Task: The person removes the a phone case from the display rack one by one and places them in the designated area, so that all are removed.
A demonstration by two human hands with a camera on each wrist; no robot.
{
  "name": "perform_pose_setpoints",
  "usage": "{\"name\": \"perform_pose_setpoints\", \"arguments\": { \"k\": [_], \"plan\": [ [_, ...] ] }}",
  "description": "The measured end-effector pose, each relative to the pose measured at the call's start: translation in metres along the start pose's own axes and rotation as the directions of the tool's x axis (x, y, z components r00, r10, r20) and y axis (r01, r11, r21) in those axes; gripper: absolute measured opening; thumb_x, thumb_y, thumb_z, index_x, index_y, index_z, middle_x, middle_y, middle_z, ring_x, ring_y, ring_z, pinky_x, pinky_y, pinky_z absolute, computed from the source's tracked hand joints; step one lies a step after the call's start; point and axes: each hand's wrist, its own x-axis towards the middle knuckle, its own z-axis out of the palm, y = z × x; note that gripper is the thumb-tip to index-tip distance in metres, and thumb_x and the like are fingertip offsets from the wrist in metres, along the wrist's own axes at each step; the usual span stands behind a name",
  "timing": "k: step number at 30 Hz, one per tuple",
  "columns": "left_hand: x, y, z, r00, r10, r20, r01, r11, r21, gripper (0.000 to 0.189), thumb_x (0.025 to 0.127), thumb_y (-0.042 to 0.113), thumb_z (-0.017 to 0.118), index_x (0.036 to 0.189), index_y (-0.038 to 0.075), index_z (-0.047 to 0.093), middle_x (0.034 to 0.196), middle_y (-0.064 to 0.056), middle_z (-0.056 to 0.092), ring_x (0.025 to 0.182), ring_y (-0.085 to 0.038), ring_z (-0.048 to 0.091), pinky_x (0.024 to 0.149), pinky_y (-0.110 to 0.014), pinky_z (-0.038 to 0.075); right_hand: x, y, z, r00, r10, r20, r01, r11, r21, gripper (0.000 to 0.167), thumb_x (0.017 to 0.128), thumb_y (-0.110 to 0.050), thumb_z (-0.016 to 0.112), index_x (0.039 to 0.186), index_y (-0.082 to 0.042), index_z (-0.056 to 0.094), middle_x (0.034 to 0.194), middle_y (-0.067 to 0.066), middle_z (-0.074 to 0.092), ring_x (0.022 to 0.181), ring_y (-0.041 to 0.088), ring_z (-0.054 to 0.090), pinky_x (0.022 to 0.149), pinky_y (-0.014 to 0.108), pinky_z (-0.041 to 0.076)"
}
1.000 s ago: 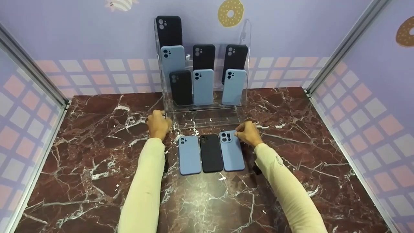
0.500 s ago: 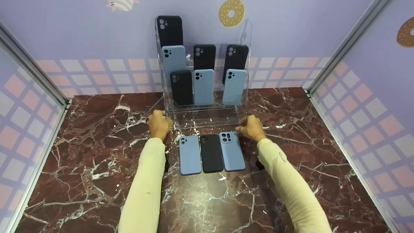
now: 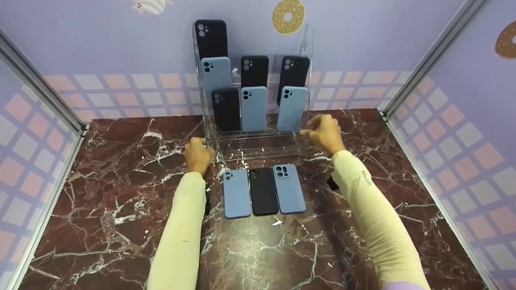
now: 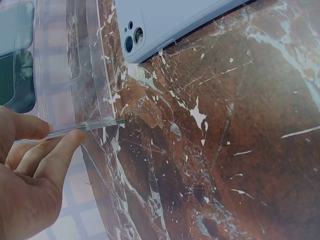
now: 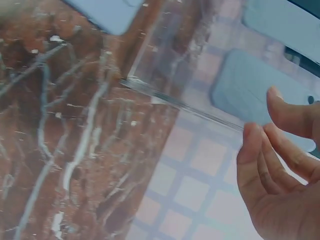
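Observation:
At the left edge of a clear acrylic display stand [image 3: 258,144], my left hand [image 3: 198,156] pinches the thin side panel between thumb and fingers, as the left wrist view shows. My right hand [image 3: 325,133] is at the stand's right side panel. In the right wrist view its thumb [image 5: 285,112] is spread from the fingers, whose tips are right at the panel's edge. Black and light blue phone cases stand in the tiers, among them a front blue case [image 3: 292,108] nearest my right hand.
In front of the stand lie three cases in a row: a blue case [image 3: 237,193], a black case [image 3: 264,191] and a blue case with a large camera cutout [image 3: 290,188]. Patterned panels [image 3: 133,92] enclose the marbled tabletop [image 3: 133,217] at the back and sides.
My right hand has left the top corner of the right-hand blue case and moved up and right to the stand's side. The left hand has stayed at the stand's left edge.

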Motion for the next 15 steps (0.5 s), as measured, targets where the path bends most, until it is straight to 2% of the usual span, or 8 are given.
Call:
{"name": "perform_pose_setpoints", "arguments": {
  "k": [6,11,15],
  "plan": [
    [-0.001,0.000,0.000,1.000,-0.015,-0.009,0.015,1.000,0.001,0.042,0.080,-0.001,0.059,0.120,-0.003,0.071,0.103,-0.023,0.073,0.094,-0.046,0.066,0.090,-0.054,0.052,0.011,-0.013,-0.006,0.991,-0.027,-0.131,0.032,0.999,0.037,0.037,0.078,-0.022,0.089,0.103,0.000,0.073,0.100,0.016,0.074,0.091,0.033,0.068,0.092,0.047,0.049],
    [-0.001,-0.001,0.001,1.000,-0.018,-0.007,0.018,1.000,-0.007,0.043,0.080,0.000,0.059,0.121,-0.001,0.071,0.103,-0.021,0.074,0.092,-0.046,0.066,0.088,-0.054,0.052,0.022,-0.020,-0.004,0.980,-0.051,-0.192,0.071,0.993,0.099,0.048,0.082,-0.017,0.086,0.122,0.003,0.068,0.113,0.020,0.072,0.095,0.033,0.071,0.092,0.044,0.053],
    [0.000,0.000,0.001,1.000,-0.016,-0.006,0.016,1.000,0.000,0.044,0.080,0.002,0.059,0.122,-0.001,0.071,0.112,-0.023,0.072,0.099,-0.049,0.066,0.091,-0.054,0.051,0.029,-0.025,-0.001,0.963,-0.128,-0.236,0.161,0.979,0.124,0.053,0.085,-0.007,0.081,0.133,0.004,0.062,0.125,0.022,0.067,0.100,0.034,0.069,0.091,0.043,0.053]
  ]
}}
